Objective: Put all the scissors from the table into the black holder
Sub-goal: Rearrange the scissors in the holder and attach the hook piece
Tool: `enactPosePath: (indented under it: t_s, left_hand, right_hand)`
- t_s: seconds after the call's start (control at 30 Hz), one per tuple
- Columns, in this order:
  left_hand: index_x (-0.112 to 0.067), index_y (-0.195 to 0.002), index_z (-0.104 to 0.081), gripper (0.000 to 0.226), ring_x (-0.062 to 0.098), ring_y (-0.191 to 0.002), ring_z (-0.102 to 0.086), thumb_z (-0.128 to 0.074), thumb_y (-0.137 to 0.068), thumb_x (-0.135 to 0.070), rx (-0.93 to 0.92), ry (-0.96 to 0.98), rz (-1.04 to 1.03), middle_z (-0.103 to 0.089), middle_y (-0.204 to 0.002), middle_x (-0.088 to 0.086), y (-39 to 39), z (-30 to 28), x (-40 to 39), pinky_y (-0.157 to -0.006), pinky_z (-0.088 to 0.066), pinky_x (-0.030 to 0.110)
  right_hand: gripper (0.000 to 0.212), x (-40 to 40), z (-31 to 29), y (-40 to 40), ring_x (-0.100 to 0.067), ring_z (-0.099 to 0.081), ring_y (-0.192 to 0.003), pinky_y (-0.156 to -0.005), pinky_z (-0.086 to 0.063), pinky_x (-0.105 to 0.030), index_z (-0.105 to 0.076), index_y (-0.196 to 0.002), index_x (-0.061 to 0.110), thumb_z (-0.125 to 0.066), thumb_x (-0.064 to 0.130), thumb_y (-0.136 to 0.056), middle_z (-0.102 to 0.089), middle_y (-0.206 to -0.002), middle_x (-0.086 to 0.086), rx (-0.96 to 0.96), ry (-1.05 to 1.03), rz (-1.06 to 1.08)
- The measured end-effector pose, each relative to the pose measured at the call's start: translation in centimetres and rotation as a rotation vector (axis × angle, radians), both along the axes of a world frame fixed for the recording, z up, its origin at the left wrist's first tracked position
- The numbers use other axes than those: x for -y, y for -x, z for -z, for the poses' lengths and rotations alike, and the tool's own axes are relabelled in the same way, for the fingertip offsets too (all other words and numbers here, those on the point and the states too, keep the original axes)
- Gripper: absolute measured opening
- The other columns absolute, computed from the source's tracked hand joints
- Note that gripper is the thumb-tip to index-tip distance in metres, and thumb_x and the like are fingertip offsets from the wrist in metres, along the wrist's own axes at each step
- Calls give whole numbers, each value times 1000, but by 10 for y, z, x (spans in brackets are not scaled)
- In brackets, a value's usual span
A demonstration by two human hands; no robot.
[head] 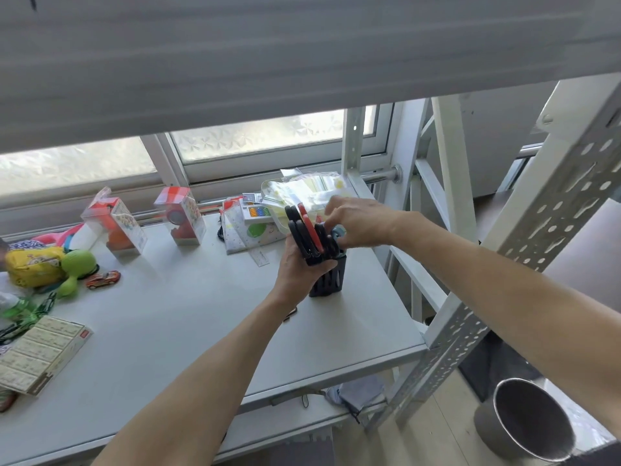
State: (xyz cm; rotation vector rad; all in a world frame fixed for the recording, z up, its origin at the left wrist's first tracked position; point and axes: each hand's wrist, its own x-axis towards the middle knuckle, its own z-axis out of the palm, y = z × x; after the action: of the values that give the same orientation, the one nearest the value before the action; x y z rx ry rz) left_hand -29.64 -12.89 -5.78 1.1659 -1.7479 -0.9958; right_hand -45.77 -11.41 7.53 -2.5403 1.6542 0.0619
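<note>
- Head view: the holder (327, 275) stands upright on the worktop (188, 317), toward its right side, near the window
- The scissors (307, 235) stand handles-up in the holder, black loops and one red pair bunched together and leaning left over the rim
- The left hand (299, 269) wraps the holder's upper part and the bunch of handles; its grip is pressed around both, steadying them
- The right hand (356, 223) comes in from the right above the rim, fingertips pinched on something small and bluish at the holder's top; whether that is a scissor handle I cannot tell
- No loose scissors show clearly elsewhere on the worktop; a dark bit peeks out under the left forearm, too hidden to name
- Judgement: the step in hand is seating the last pair, and the task looks close to done
- To do it well: keep the left hand firm so the holder does not tip, feed the blades point-down into a free gap, and nudge the leaning handles upright instead of forcing them
- Risk: the crowded handles could jam, or lever the light holder over toward the ruler (260, 257) just behind it
</note>
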Motion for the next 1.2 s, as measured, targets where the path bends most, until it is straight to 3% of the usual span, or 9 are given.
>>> enactPosePath:
  t_s: [0.07, 0.23, 0.4, 0.63, 0.73, 0.87, 1.03, 1.13, 1.2]
  left_hand:
    - [-23, -126, -60, 66, 16, -111, -61, -79, -64, -41, 3, -1, 2, -63, -118, -1, 2, -1, -2, -94, -54, 31]
    - [-21, -122, -64, 55, 15, -109, -61, -81, -70, -28, 9, 4, 13, -65, -116, 0, 2, -3, -2, -89, -51, 22]
    - [-25, -126, -59, 65, 17, -111, -60, -80, -66, -38, -6, -12, -21, -62, -118, 2, 3, -1, -2, -96, -54, 32]
    - [-20, -133, -55, 77, 15, -113, -63, -83, -63, -37, -59, -8, -41, -65, -121, -1, 5, -5, -6, -98, -54, 32]
    - [-22, -132, -58, 69, 13, -116, -63, -85, -68, -29, -80, 19, -37, -66, -123, -1, 7, -7, -9, -99, -53, 29]
    - [-23, -132, -54, 81, 18, -115, -62, -91, -60, -35, -51, 39, -61, -63, -121, 1, 12, -7, -8, -98, -55, 41]
    - [-20, -136, -50, 86, 5, -112, -62, -94, -62, -24, -124, 27, -81, -64, -124, -5, 11, -6, -17, -91, -53, 14]
    - [-19, -135, -51, 83, -1, -111, -60, -93, -63, -23, -132, 25, -85, -63, -125, -7, 10, -6, -18, -88, -50, 7]
    - [-21, -137, -50, 84, 3, -115, -59, -93, -64, -25, -116, 23, -87, -62, -127, -7, 11, -8, -19, -93, -51, 14]
  right_hand:
    - [21, -1, 7, -5, -17, -51, -104, -83, -45, -32, -71, -102, 32, -65, 44, -86, -47, -117, 2, -32, 129, -5]
    - [18, -4, 10, -13, -16, -49, -101, -88, -37, -39, -68, -85, 24, -69, 41, -83, -47, -110, 1, -74, 289, 40]
    - [13, -7, 12, -13, -16, -51, -102, -96, -38, -43, -70, -83, 17, -70, 30, -83, -50, -109, 2, 178, 309, 191]
    - [17, -2, 14, -14, -21, -58, -90, -77, -43, -27, -66, -77, 15, -76, 28, -82, -59, -103, -6, 349, 176, 365]
    - [25, 0, 30, -14, -25, -62, -88, -76, -50, -32, -71, -86, 6, -75, 30, -82, -66, -96, -12, 315, 152, 456]
    - [25, -8, 40, -19, -26, -61, -88, -78, -49, -32, -72, -90, 4, -75, 28, -82, -60, -99, -11, 385, 254, 512]
    - [33, -18, 32, 2, -24, -68, -77, -79, -55, -36, -72, -88, 3, -65, 34, -91, -70, -85, -11, 566, 68, 450]
    - [30, -10, 29, 16, -25, -67, -88, -87, -55, -44, -62, -111, 8, -63, 32, -93, -69, -97, -10, 640, 142, 497]
    - [45, -4, 26, 18, -24, -64, -100, -93, -52, -41, -53, -131, 17, -64, 34, -91, -65, -113, -8, 612, 34, 436]
